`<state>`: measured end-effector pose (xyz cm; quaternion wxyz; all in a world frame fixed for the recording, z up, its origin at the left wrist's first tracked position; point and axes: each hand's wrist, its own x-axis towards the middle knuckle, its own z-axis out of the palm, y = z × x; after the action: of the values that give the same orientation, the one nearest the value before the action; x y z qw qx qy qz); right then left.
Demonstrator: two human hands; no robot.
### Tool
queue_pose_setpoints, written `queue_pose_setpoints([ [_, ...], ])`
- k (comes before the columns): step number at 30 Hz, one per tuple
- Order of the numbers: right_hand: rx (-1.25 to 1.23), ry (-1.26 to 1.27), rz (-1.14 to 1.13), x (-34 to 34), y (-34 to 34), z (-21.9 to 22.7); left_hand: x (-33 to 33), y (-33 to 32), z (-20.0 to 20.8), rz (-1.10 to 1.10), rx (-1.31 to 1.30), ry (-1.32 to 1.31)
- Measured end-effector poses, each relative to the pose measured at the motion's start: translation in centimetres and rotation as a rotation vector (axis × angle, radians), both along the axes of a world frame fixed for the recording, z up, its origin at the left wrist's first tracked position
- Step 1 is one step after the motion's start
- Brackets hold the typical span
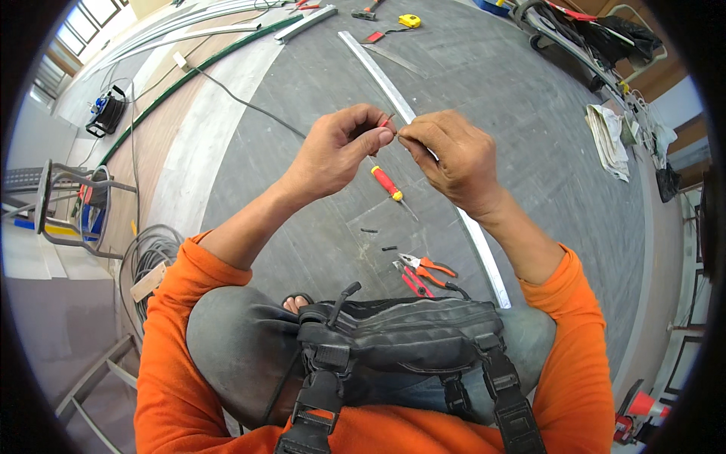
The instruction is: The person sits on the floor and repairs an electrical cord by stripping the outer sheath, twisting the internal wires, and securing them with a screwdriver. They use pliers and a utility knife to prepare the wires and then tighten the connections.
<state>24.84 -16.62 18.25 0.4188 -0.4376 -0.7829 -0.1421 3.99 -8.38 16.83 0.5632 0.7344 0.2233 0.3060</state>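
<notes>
Both my hands meet above the grey floor. My left hand [340,151] is closed around the end of a dark cable [261,112] that trails in from the upper left. A small red bit of wire [387,121] shows at its fingertips. Thumb and forefinger of my right hand [457,159] pinch close beside it; whatever they grip is too small to make out. Below the hands lies a red and yellow screwdriver [386,184]. Nearer me are orange-handled pliers [429,265], a red utility knife [412,280] and two short black offcuts [368,230].
A long metal profile [484,257] runs diagonally under my right arm. A tape measure [409,21] and a hammer [364,13] lie far ahead. At left are a cable reel [107,112], a metal stool [94,189] and coiled cable [144,261]. A loaded cart [575,45] stands far right.
</notes>
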Motion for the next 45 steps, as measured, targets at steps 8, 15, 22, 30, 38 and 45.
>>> queue_pose_setpoints([
  [8,-0.699,0.591,0.02,-0.3,0.4,0.5,0.1,0.6,0.5,0.109,0.313,-0.018],
  [15,-0.136,0.068,0.098,0.2,1.1,2.4,0.2,0.5,0.8,0.015,0.149,0.093],
  [22,-0.138,-0.082,0.074,0.6,0.7,1.6,0.1,0.4,0.3,-0.177,0.034,0.061],
  [30,0.07,-0.254,0.116,0.0,0.3,1.0,-0.2,1.7,-1.5,-0.359,-0.531,0.104],
  [38,-0.556,0.367,-0.059,-0.4,-0.5,0.4,0.3,1.3,-1.1,-0.113,-0.126,-0.044],
  [45,-0.383,0.302,-0.014,0.1,0.0,0.5,0.2,1.3,-0.4,-0.049,-0.219,0.008],
])
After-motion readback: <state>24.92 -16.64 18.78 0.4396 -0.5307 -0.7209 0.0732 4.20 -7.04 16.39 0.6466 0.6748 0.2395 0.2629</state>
